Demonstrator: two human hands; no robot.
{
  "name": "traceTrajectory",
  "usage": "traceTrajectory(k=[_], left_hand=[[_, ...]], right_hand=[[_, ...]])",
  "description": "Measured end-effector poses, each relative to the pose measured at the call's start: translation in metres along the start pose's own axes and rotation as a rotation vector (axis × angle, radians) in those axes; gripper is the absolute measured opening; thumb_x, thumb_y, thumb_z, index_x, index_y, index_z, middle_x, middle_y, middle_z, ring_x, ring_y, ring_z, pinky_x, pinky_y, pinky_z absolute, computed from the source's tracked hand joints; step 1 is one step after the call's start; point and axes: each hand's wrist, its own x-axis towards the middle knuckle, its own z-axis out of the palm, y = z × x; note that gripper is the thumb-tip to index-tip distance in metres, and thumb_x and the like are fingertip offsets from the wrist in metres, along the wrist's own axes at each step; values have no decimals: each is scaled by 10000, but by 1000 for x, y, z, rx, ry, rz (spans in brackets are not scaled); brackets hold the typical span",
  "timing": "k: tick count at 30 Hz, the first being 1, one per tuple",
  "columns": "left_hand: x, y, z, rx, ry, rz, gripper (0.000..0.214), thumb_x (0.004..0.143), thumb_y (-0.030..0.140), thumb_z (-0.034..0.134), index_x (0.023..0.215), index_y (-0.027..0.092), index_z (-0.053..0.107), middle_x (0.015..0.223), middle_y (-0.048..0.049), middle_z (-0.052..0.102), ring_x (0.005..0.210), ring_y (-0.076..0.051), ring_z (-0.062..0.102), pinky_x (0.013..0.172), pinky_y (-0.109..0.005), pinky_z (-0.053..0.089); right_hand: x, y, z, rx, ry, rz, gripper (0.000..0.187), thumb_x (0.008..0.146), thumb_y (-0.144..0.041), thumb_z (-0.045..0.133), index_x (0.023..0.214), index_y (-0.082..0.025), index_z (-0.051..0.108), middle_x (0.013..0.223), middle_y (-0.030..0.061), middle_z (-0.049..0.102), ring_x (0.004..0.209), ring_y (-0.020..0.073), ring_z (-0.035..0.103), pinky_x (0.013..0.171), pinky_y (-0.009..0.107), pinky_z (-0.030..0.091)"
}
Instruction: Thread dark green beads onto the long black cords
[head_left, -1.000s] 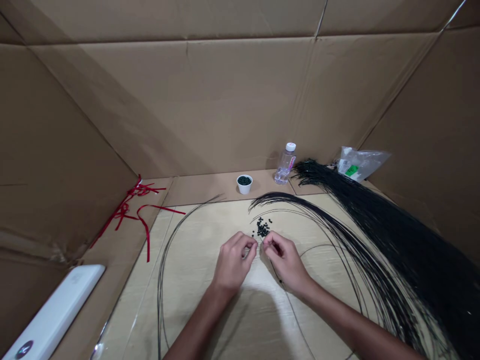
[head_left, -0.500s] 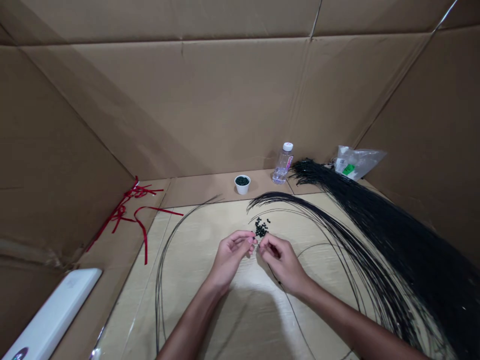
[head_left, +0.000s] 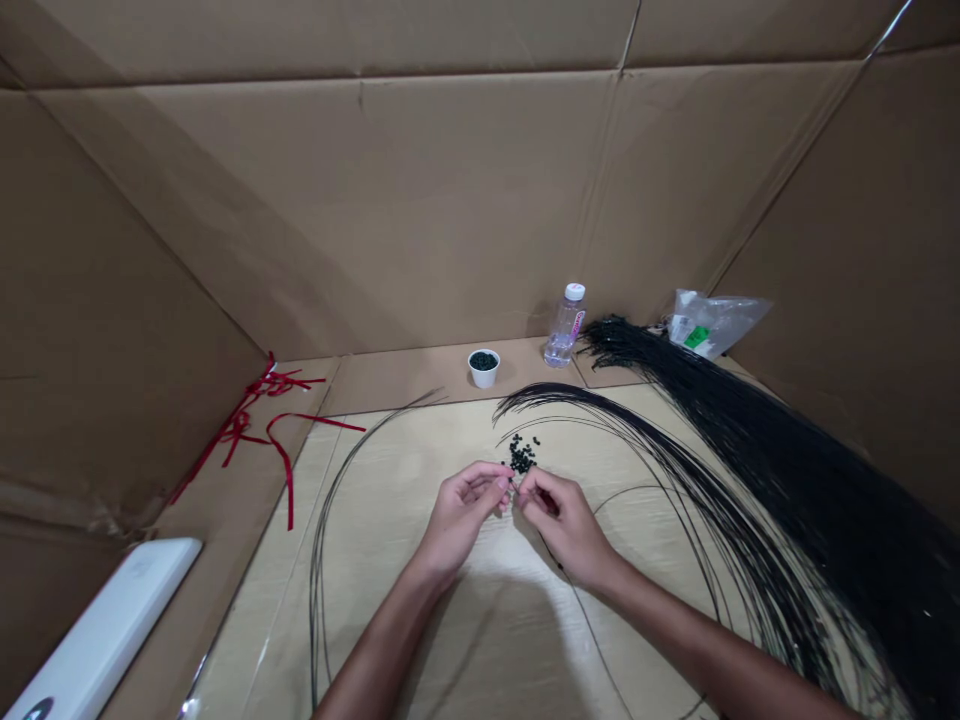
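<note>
Just in front of a small pile of black beads (head_left: 522, 456), both hands meet fingertip to fingertip. My left hand (head_left: 466, 512) is closed in a pinch, with a small black bead (head_left: 511, 480) at its thumb and forefinger. Between the curled fingers of my right hand (head_left: 564, 522) is the end of a thin black wire (head_left: 591, 630), its tip directed at that bead. Whether the tip has entered the bead is too small to tell. The wire trails from under the right hand toward me, and a dark bead (head_left: 559, 566) sits along it.
Thin wires (head_left: 321, 540) curve at left; a black wire bundle (head_left: 720, 510) and a thicker one (head_left: 817, 490) lie at right. Behind stand a white cup (head_left: 484, 377) of dark beads, a bottle (head_left: 562, 335) and a plastic bag (head_left: 720, 320). Red ribbons (head_left: 289, 470) and a white device (head_left: 112, 625) lie left.
The hands stay almost in place, with the fingertips shifted very slightly. The view has moved a touch; everything else lies as before.
</note>
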Motion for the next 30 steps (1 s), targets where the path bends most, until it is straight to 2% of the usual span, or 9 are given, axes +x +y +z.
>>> traceTrajectory(k=[17,24,30], left_hand=[[-3,6,3,55,0,16,374,823,497,899,983,167,825,834,-54,737,760,-168,625,765,-297,508],[-3,6,4,63,-7,31,367,823,494,896,967,165,819,803,-46,722,752,-167,618,754,-297,500],[-3,4,4,90,-7,51,343,848,492,874,957,172,813,831,-50,730,753,-167,621,749,-297,505]], right_hand=[[-1,1,0,-7,-7,-8,141,869,-232,569,733,-220,535,663,-47,453,629,146,391,617,290,288],[0,3,-1,-3,-17,-10,131,871,-220,570,742,-214,552,679,-42,488,635,143,396,624,288,296],[-1,2,0,-11,0,-7,159,862,-226,577,714,-219,519,658,-48,444,631,144,388,612,287,286]])
